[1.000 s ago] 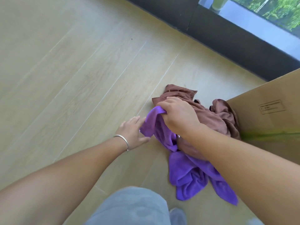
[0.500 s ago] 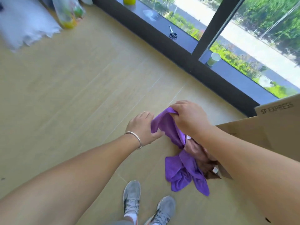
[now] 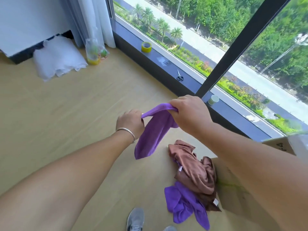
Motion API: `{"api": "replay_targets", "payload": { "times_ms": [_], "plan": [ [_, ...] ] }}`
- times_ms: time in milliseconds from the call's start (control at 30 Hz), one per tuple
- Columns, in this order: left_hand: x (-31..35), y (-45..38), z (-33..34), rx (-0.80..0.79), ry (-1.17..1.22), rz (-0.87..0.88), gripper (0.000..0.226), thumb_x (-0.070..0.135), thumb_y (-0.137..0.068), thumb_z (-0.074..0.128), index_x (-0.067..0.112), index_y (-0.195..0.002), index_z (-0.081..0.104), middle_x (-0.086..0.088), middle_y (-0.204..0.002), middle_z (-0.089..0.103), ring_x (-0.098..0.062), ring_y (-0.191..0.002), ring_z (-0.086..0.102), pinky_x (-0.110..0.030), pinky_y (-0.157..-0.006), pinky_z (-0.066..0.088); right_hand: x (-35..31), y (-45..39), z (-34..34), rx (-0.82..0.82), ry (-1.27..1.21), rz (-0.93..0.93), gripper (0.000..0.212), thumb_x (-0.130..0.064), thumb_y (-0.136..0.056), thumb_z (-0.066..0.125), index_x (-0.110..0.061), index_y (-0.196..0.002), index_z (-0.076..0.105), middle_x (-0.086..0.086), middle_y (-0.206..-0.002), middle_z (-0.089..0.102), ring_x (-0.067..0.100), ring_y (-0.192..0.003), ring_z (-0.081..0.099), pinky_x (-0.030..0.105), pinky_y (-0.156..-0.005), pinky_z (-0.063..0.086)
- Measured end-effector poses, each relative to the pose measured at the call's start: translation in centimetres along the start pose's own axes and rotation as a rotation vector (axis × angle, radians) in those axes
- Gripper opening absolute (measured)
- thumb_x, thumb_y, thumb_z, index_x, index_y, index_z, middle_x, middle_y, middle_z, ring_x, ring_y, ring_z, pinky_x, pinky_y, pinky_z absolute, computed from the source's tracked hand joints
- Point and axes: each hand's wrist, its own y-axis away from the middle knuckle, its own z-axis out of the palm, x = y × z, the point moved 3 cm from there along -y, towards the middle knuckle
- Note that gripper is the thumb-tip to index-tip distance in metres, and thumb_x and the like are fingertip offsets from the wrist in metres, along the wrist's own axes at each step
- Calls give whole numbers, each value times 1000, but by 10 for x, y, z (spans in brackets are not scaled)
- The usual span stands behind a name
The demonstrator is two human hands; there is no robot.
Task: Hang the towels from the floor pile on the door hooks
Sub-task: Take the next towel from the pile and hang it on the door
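A purple towel [image 3: 154, 130] hangs in the air above the wooden floor, held by its top edge. My left hand [image 3: 130, 121] grips one end of that edge and my right hand [image 3: 188, 112] grips the other. Below and to the right, the floor pile holds a crumpled brown towel [image 3: 194, 172] lying partly over another purple towel [image 3: 185, 205]. No door or hooks are in view.
A cardboard box [image 3: 233, 185] stands against the pile on the right. The dark window sill [image 3: 188, 75] carries a yellow tape roll [image 3: 146, 47], scissors [image 3: 179, 75] and a cup [image 3: 213, 100]. White foam wrap [image 3: 57, 58] and a plastic bag [image 3: 94, 52] lie at the far left. My shoe [image 3: 135, 219] is below.
Both hands have lifted the purple towel clear of the pile, and my left hand now grips its edge. The view has risen from the floor towards the window.
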Motion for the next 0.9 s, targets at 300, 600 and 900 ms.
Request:
{"api": "replay_targets", "payload": {
  "times_ms": [300, 600, 900],
  "plan": [
    [-141, 4, -134, 238, -133, -135, 15, 10, -86, 39, 15, -91, 52, -8, -107, 58, -34, -95, 54, -35, -68, 31, -76, -63, 0, -111, 178, -175, 46, -58, -96, 39, -24, -76, 62, -6, -77, 58, 18, -94, 54, 33, -95, 37],
    [-239, 133, -141, 323, -154, -273, 24, 12, -89, 44, 16, -106, 62, -2, -108, 61, -29, -101, 54, -35, -71, 39, -144, -50, 49, -103, 192, -297, 23, -27, -87, 50, -23, -84, 73, -9, -91, 68, 18, -112, 50, 31, -98, 33],
    [-229, 314, 37, -37, -138, -297, 39, 11, -93, 46, 19, -128, 61, 5, -133, 58, -16, -137, 41, -32, -101, 35, -133, 96, 192, -348, 274, -518, 24, -25, -90, 47, -27, -96, 71, -12, -107, 66, 19, -123, 43, 30, -104, 28]
  ]
}}
